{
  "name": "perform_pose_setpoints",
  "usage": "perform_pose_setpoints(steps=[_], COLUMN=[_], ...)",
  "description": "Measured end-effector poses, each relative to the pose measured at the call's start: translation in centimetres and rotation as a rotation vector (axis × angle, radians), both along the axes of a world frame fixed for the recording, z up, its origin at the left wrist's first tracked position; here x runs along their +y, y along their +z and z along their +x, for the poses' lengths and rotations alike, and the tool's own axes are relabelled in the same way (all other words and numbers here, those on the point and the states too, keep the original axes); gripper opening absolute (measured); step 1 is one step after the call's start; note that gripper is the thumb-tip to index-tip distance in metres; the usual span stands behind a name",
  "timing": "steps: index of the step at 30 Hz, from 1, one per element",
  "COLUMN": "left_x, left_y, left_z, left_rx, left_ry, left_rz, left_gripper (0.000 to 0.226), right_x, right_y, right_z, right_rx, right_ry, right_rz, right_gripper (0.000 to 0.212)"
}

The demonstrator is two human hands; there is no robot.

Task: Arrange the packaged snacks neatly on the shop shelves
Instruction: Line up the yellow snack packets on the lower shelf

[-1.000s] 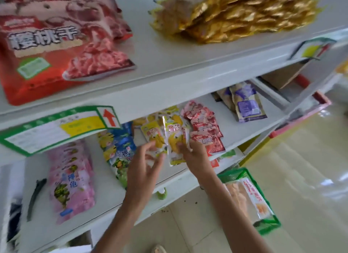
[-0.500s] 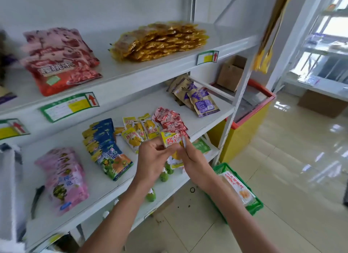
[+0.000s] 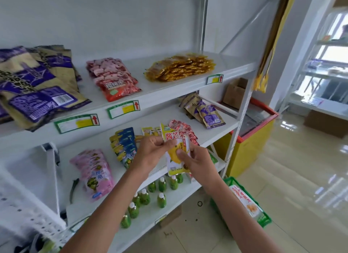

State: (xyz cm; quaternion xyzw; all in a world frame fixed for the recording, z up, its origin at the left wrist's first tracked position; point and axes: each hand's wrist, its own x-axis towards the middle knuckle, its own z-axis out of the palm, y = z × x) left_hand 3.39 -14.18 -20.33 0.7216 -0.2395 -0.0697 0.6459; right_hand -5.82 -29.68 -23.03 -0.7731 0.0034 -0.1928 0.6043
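Observation:
Both hands hold a small bunch of yellow mango snack packets (image 3: 176, 154) in front of the middle shelf (image 3: 216, 132). My left hand (image 3: 152, 152) pinches the bunch at its upper left corner. My right hand (image 3: 195, 163) grips its lower right side, thumb on the front. More yellow packets (image 3: 148, 131) lie on the shelf behind, between a blue stack (image 3: 125, 145) and a red stack (image 3: 180, 127). Pink packets (image 3: 94, 173) lie at the shelf's left, purple-brown ones (image 3: 204, 113) at its right.
The top shelf (image 3: 169, 88) carries large purple bags (image 3: 35, 86), red cherry bags (image 3: 113, 77) and gold packets (image 3: 180, 67). Green bottles (image 3: 146, 196) stand on the lowest shelf. A green basket (image 3: 250, 207) with a packet sits on the floor; a yellow freezer (image 3: 250, 145) stands right.
Both hands lifted the yellow packets off the middle shelf and drew them back toward me. The view pulled away and rose, so the top shelf now shows in full.

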Motion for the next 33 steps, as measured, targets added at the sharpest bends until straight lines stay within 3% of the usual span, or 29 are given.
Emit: perform_pose_setpoints(steps=[3, 5, 7, 9, 13, 16, 19, 29, 33], left_x=[-1.1, -2.7, -4.4, -6.3, -10.5, -13.5, -17.2, -33.2, -39.0], left_y=[-1.2, -2.7, -5.2, -8.3, -15.6, -19.7, -23.4, -34.3, -39.6], left_z=[0.2, -0.1, -0.7, -1.5, -3.6, -4.8, -5.1, -0.3, 1.6], left_rx=[0.124, 0.217, 0.264, 0.296, 0.404, 0.471, 0.522, 0.502, 0.523], left_ry=[-0.094, -0.185, -0.266, -0.315, -0.437, -0.525, -0.565, -0.608, -0.686], left_rz=[-0.019, 0.031, 0.069, 0.093, 0.252, 0.334, 0.397, 0.631, 0.747], left_gripper=[0.073, 0.049, 0.020, 0.008, 0.013, 0.010, 0.012, 0.012, 0.006], right_x=[-0.3, -1.0, -2.1, -3.3, -5.4, -7.4, -9.6, -23.6, -28.8], right_y=[-1.6, -3.0, -4.9, -7.4, -13.1, -17.8, -21.9, -33.3, -37.2], right_z=[-0.2, -1.2, -2.9, -5.0, -9.7, -12.3, -13.9, -9.8, -8.4], right_rx=[0.082, 0.130, 0.214, 0.287, 0.403, 0.497, 0.596, 0.769, 0.925], right_ry=[-0.127, -0.225, -0.331, -0.407, -0.552, -0.643, -0.710, -0.756, -0.732], right_rz=[0.044, 0.090, 0.154, 0.209, 0.209, 0.269, 0.350, 0.464, 0.483], right_gripper=[0.045, 0.047, 0.036, 0.023, 0.033, 0.023, 0.028, 0.025, 0.021])
